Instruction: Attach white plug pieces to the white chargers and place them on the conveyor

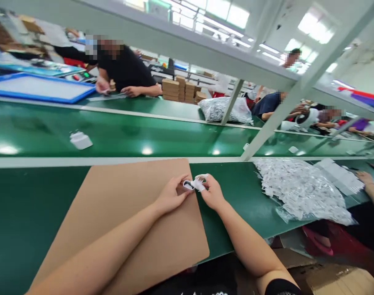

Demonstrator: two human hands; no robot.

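Over the brown board, my left hand [173, 194] is closed, pinching a small white plastic shell [188, 185] between thumb and fingers. The shell's open end faces me, and its inside looks dark. My right hand [212, 192] meets it from the right, at the board's edge. White covers wrap the tips of its thumb and fingers, which are drawn together against the shell's right side. Whether those fingers also hold a small part is too small to tell. Both forearms reach in from the bottom, the left one lying across the brown board [137, 229].
A clear bag of white parts [300, 188] lies on the green bench to the right, beside stacked white pieces [340, 176] and a co-worker's hand [365, 178]. Beyond runs a green conveyor [122, 135] carrying a white plug adapter [80, 140]. A slanted metal post [270, 123] rises at right.
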